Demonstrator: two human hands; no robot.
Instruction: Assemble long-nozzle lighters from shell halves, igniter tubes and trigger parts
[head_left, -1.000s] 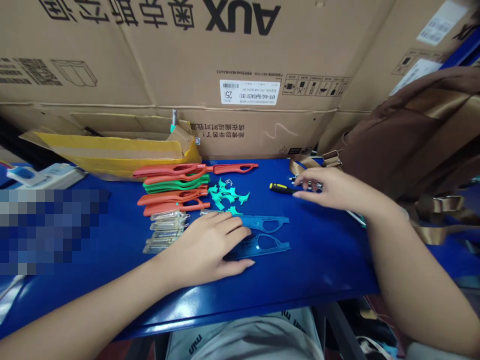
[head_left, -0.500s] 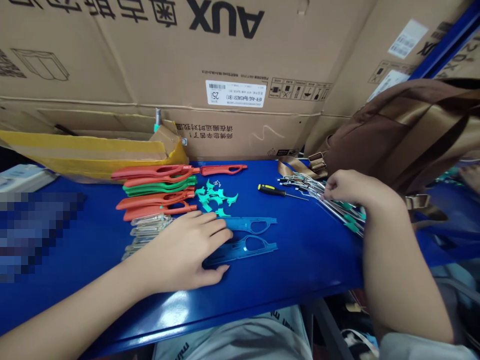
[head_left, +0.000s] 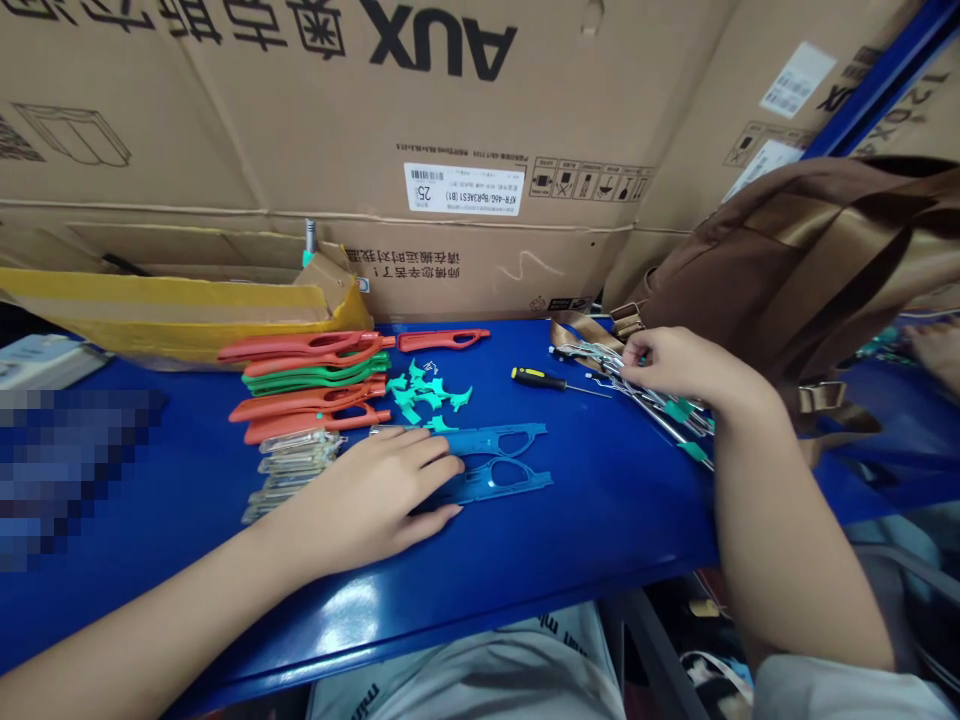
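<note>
My left hand [head_left: 390, 485] rests over two blue plastic handle shells, its fingers curled on them and its thumb along the near edge. The upper blue handle shell [head_left: 517, 440] and the lower blue handle shell [head_left: 517, 485] stick out to the right, each with an oval opening; their left ends are hidden under the hand. At the right, my right hand [head_left: 667, 365] has its fingers pinched at a pile of thin metal rods [head_left: 660, 410] with white wires and green clips. Exactly which rod is between the fingertips is hard to see.
Left of centre lie orange handle shells [head_left: 300, 347], green handle shells [head_left: 315, 374], clear plastic pieces [head_left: 292, 455] and small turquoise parts [head_left: 427, 392]. A screwdriver [head_left: 540, 379] lies mid-table. A yellow-taped carton [head_left: 225, 325] stands behind; a brown bag [head_left: 780, 250] sits right. Another person's hand [head_left: 937, 350] shows far right.
My right hand has shifted slightly left over the rods, its fingers still pinched. The lower blue shell has moved a little closer to the upper one under my left hand. The view shifted slightly.
</note>
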